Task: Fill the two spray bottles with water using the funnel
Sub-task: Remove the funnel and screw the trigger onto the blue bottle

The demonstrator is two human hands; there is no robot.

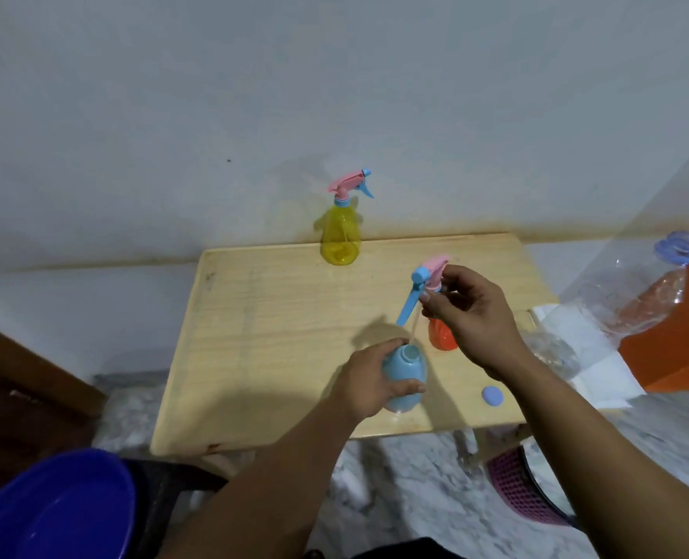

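Note:
A light blue spray bottle point(405, 369) stands on the wooden table point(286, 316) with its neck open. My left hand point(375, 381) grips its body. My right hand point(468, 312) holds the pink and blue spray head point(427, 276) just above the bottle, with its thin tube reaching down to the open neck. An orange funnel point(441, 336) lies on the table behind my right hand, partly hidden. A yellow spray bottle point(341, 236) with its pink head on stands at the table's far edge by the wall.
A small blue cap point(492, 396) lies near the table's right front. A large clear water jug point(637, 292) leans at the right, by an orange stool point(686, 349). A blue basin point(52, 506) sits at bottom left, a pink basket point(520, 486) below the table.

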